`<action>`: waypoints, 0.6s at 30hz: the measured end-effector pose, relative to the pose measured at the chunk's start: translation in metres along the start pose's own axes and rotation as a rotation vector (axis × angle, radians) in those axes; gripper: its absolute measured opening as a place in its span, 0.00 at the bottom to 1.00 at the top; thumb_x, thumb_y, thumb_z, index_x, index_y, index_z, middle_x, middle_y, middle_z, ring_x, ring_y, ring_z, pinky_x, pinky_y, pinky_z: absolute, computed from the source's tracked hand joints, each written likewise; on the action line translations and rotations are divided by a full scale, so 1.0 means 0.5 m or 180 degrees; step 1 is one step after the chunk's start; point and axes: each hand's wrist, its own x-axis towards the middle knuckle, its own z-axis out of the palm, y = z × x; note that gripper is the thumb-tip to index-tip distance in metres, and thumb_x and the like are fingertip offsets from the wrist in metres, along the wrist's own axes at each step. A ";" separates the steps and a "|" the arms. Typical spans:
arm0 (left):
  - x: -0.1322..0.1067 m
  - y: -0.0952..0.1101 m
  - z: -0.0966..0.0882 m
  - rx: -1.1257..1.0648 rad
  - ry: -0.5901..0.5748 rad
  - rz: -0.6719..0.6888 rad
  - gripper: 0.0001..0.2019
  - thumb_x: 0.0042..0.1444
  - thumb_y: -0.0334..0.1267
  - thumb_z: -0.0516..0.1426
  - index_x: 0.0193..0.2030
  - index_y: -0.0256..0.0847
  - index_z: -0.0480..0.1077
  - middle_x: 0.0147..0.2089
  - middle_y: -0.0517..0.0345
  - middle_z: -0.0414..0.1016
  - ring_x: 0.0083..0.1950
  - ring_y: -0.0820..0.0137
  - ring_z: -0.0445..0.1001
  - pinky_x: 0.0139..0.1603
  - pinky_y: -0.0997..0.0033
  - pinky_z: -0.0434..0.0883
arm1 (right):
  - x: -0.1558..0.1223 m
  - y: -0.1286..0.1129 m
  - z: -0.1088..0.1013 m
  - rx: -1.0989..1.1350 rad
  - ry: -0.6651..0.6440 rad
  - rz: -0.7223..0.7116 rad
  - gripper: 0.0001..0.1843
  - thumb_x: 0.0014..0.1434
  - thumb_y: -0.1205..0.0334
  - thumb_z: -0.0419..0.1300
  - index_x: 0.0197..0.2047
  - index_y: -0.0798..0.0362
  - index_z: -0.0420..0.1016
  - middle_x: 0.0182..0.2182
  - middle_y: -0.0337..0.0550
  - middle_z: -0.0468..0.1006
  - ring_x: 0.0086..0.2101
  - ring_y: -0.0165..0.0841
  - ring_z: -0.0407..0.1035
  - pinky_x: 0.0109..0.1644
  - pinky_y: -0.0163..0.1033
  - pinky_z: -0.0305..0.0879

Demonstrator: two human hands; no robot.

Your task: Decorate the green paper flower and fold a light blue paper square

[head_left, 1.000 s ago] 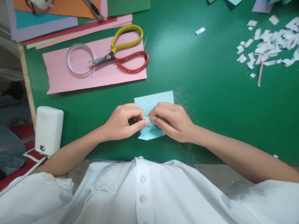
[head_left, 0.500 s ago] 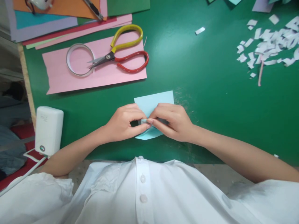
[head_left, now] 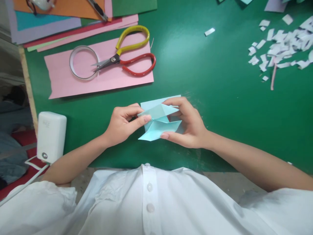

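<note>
Between my hands is a folded piece of light blue paper (head_left: 156, 130), with pointed flaps spread apart at its right side. My left hand (head_left: 123, 124) pinches its left part, thumb on top. My right hand (head_left: 192, 122) holds it from the right, with the thumb at the lower flap and the fingers behind the upper one. Beneath and just behind it lies another light blue sheet (head_left: 146, 104) on the green table, mostly hidden by the folded piece.
Scissors (head_left: 113, 59) with yellow and red handles and a roll of tape (head_left: 70, 63) lie on pink paper (head_left: 58, 88). Coloured sheets (head_left: 49, 29) and a cutter knife (head_left: 97, 9) are at the back left. White paper scraps (head_left: 281, 45) cover the right. A white power bank (head_left: 51, 137) stands left.
The folded blue paper has been lifted and its flaps opened out. My right hand has moved from pinching at the middle to its right side, fingers wider apart; my left hand has shifted slightly left.
</note>
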 end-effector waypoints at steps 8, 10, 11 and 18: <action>0.000 0.001 0.005 -0.0123 0.0016 -0.0076 0.11 0.58 0.39 0.62 0.26 0.38 0.73 0.25 0.61 0.66 0.27 0.77 0.62 0.27 0.74 0.59 | 0.001 -0.002 0.001 -0.0349 0.0139 0.0054 0.21 0.58 0.53 0.66 0.50 0.50 0.65 0.35 0.36 0.75 0.29 0.25 0.69 0.31 0.30 0.66; 0.002 0.004 0.003 -0.0035 -0.0110 -0.0059 0.12 0.58 0.39 0.61 0.26 0.37 0.72 0.25 0.61 0.66 0.28 0.77 0.63 0.28 0.74 0.59 | 0.002 -0.004 0.002 -0.0334 0.0139 0.0137 0.17 0.58 0.57 0.66 0.46 0.50 0.66 0.33 0.34 0.76 0.26 0.23 0.67 0.29 0.28 0.64; 0.003 0.005 0.001 0.0036 -0.0193 -0.0040 0.11 0.59 0.39 0.61 0.26 0.37 0.72 0.26 0.61 0.67 0.29 0.76 0.63 0.29 0.74 0.60 | 0.003 -0.005 0.003 -0.0321 0.0133 0.0157 0.16 0.58 0.58 0.67 0.45 0.51 0.67 0.33 0.34 0.76 0.25 0.22 0.66 0.28 0.28 0.63; 0.006 0.009 -0.001 0.0630 -0.0489 0.0114 0.09 0.60 0.39 0.59 0.31 0.38 0.74 0.28 0.60 0.69 0.32 0.74 0.65 0.33 0.73 0.62 | 0.004 -0.008 0.006 -0.0410 0.0028 0.0109 0.14 0.56 0.66 0.67 0.43 0.51 0.67 0.34 0.31 0.78 0.27 0.20 0.68 0.28 0.26 0.60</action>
